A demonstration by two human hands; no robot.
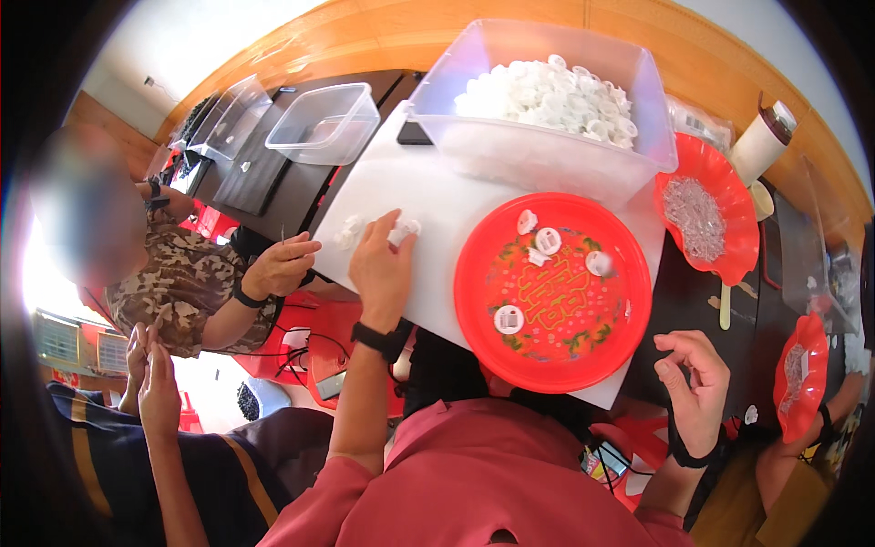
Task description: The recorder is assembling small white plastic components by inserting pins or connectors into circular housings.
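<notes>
The left hand (381, 264) rests on the white board (428, 205) on the desk. Its grip is closed on a small white cap (404, 230), pinched between thumb and fingers. The cap is tiny and partly hidden, so I cannot tell which way it points or how its long side runs. Just left of the grip lies a little heap of white bits (349, 232).

The right hand (694, 383) hangs in the air off the board's corner. Its grip is narrow, with thumb and first finger curled near each other, and it holds nothing that I can see.

Between the two grips sits a round red plate (553, 365) with a few white caps on it. Beyond the left grip stands a clear tub (538, 155) full of white caps. Another person's hand (278, 267) rests just left of the board.
</notes>
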